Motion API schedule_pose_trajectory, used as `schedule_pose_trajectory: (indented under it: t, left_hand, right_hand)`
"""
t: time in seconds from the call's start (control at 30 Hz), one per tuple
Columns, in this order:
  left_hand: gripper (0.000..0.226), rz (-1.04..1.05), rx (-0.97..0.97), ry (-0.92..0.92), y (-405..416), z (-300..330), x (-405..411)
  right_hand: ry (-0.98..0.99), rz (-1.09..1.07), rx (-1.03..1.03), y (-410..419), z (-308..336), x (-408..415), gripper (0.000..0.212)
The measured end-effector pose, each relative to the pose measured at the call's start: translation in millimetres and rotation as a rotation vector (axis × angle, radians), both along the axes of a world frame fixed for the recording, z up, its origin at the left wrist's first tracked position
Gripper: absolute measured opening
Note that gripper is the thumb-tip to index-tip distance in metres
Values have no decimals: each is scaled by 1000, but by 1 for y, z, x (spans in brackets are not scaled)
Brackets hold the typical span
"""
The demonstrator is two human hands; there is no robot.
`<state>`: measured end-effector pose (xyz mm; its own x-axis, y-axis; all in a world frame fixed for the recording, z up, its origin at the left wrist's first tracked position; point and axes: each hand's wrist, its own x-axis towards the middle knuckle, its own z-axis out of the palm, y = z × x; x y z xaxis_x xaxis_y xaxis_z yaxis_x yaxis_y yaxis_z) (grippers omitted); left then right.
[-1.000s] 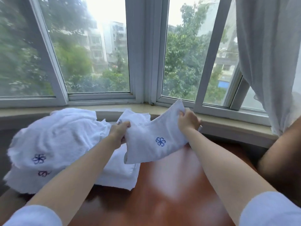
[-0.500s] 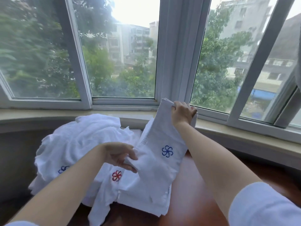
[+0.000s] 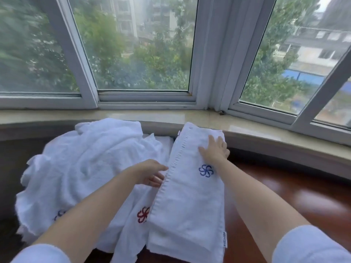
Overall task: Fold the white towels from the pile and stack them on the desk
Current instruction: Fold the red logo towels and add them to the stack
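Two hands work a folded white towel (image 3: 190,202) on the desk (image 3: 284,196): right hand (image 3: 214,150) pressing flat beyond its blue flower emblem (image 3: 206,170), left hand (image 3: 152,174) loosely open at its hemmed edge, pile (image 3: 85,168) beside; side tag (image 3: 224,240) unreadable.

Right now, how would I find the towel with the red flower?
Start at the glossy reddish-brown wooden desk under the big window. A long folded white towel with a blue flower lies there, beside a rumpled white towel pile. Between them sits the white towel with the red flower, the only red one.
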<state>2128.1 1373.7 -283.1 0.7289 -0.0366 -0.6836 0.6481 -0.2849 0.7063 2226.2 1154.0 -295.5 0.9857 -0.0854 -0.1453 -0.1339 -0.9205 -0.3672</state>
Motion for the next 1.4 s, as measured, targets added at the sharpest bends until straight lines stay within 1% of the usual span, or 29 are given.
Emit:
schedule_pose_trajectory:
  t: [0.07, 0.13, 0.2, 0.27, 0.3, 0.37, 0.4, 0.43, 0.47, 0.53, 0.57, 0.6, 0.73, 0.83, 0.9, 0.97, 1.03, 1.07, 1.13, 1.2, 1.27, 1.4]
  left_hand:
    - [28, 29, -34, -77, -5, -3, 8]
    - [27, 25, -41, -132, -10, -6, 12]
    - [27, 22, -51, -179, -14, -8, 16]
    - [30, 5, -73, -208, -14, -9, 19]
    - [33, -18, -92, -214, -13, -9, 20]
    - [36, -50, -144, -219, -10, -9, 21]
    - [35, -46, -160, -219, -8, -9, 21]
    - [35, -34, -160, -216, -6, -9, 19]
    - [35, -24, -151, -205, -4, -9, 16]
    - [36, -22, -136, -165, -3, -11, 6]
    - [37, -30, -125, -145, -3, -11, -1]
    - [37, -39, -105, -129, -4, -10, -8]
    - [31, -7, 9, -137, -10, -2, -46]
    - [28, 20, 83, -136, -19, 4, -80]
    - [26, 49, 83, -133, -25, 5, -105]
    - [19, 133, 67, -150, -32, 5, -128]
    - [10, 191, 174, -213, -34, 4, -145]
    - [10, 215, 229, -249, -32, 4, -152]
    - [12, 258, 252, -296, -27, 7, -165]
    - [13, 280, 252, -327, -20, 12, -174]
    - [14, 264, 305, -358, -10, 18, -180]
    - [17, 189, 515, -490, 16, 31, -180]
  right_hand:
    - [-9, -123, 67, 0, -6, -3, 65]
    - [-40, -264, 146, 1, -6, -1, 60]
    - [-47, -444, 270, -1, -1, 3, 51]
    - [-121, -506, 407, -5, 3, 8, 39]
    - [-215, -478, 465, -6, 5, 9, 38]
    - [-417, -381, 522, -8, 10, 9, 43]
    - [-456, -335, 516, -8, 12, 9, 44]
    - [-431, -294, 474, -9, 12, 8, 46]
    - [-342, -262, 395, -10, 9, 5, 48]
    - [-99, -241, 248, -12, 0, -8, 55]
    - [-12, -251, 235, -11, -5, -18, 58]
    - [35, -262, 248, -8, -10, -29, 59]
    - [45, -197, 287, -3, -19, -78, 57]
    - [79, -127, 304, -9, -19, -117, 61]
    - [81, -93, 263, -10, -18, -142, 62]
    - [29, -70, 211, -7, -12, -163, 57]
    - [-58, -47, 148, -3, -4, -180, 47]
    - [-92, -24, 119, 0, 1, -188, 43]
    - [-115, 30, 107, 7, 9, -204, 41]
    - [-102, 98, 126, 14, 14, -219, 39]
    - [-65, 172, 160, 21, 17, -231, 40]
    - [-18, 255, 219, 41, 26, -235, 41]
